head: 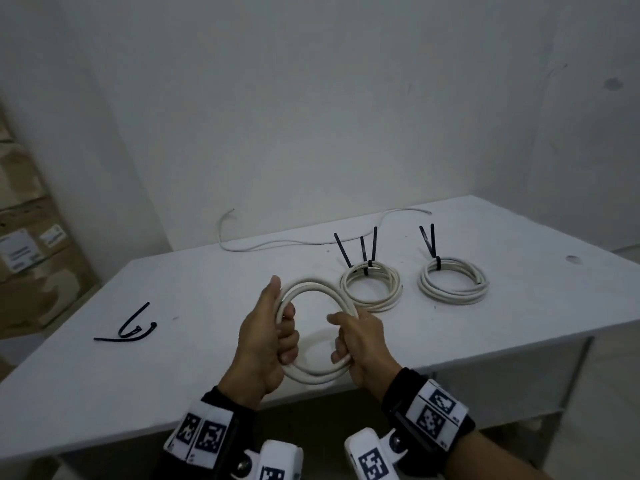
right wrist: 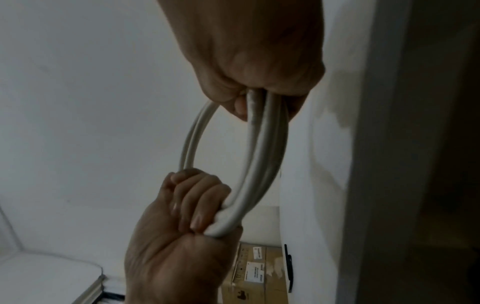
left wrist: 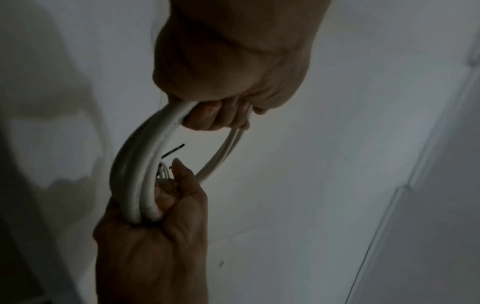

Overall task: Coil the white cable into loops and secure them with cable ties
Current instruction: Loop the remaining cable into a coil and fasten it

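Observation:
I hold a white cable coil (head: 313, 285) of a few loops upright above the table's near edge. My left hand (head: 282, 329) grips its left side, fingers curled through the ring and thumb up along the outside. My right hand (head: 346, 337) grips the right side in a fist. In the left wrist view the coil (left wrist: 135, 164) runs from my left hand (left wrist: 221, 115) down to my right hand (left wrist: 166, 197). The right wrist view has the coil (right wrist: 262, 154) between my right hand (right wrist: 244, 102) and left hand (right wrist: 197, 201). No tie shows on this coil.
Two tied coils (head: 370, 287) (head: 453, 282) lie on the white table (head: 138, 375), black tie tails sticking up. Loose black cable ties (head: 133, 329) lie at the left. A loose white cable (head: 277, 243) runs along the far edge. Cardboard boxes (head: 27, 244) stand left.

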Tool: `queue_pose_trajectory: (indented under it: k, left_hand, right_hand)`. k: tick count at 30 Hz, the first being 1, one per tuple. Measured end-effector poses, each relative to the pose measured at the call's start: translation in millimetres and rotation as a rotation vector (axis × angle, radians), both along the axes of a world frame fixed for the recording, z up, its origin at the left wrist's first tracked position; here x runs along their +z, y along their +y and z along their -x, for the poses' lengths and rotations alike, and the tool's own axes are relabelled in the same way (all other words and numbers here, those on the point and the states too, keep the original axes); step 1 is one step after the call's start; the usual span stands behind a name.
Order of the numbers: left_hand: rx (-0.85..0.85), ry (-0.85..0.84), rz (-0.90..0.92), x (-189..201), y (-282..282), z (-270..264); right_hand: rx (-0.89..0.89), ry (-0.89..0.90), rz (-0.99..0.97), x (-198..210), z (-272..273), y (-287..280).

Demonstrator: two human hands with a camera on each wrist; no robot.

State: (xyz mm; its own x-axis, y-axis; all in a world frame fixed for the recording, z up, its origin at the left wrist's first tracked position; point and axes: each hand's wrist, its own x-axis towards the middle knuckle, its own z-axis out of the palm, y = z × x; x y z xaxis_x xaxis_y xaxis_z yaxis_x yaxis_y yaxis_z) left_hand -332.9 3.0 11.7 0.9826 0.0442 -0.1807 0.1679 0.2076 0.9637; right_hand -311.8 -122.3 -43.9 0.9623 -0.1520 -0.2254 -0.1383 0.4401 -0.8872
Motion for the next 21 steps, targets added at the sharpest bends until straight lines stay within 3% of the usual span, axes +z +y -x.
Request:
queue_pose_trajectory:
  k: [3,6,16,21]
  left_hand:
    - [0.051,-0.011,-0.061,11.1,12.3,-6.5]
    - [0.061,-0.003,-0.095,27.4,30.7,-15.8]
    - [0.061,-0.065,-0.321,66.1,101.7,-19.4]
    - [0.131,-0.044,-0.386,75.4,154.0,-18.1]
  right_hand:
    - [0.243,0.047,-0.183,5.7,0.6,5.3]
    - [0.369,0.067,-0.278,15.5,1.2,8.8]
    - [0.303,0.114,-0.116,24.5,-14.6,25.6]
    - [0.435,0.067,0.117,40.4,-43.2,57.8]
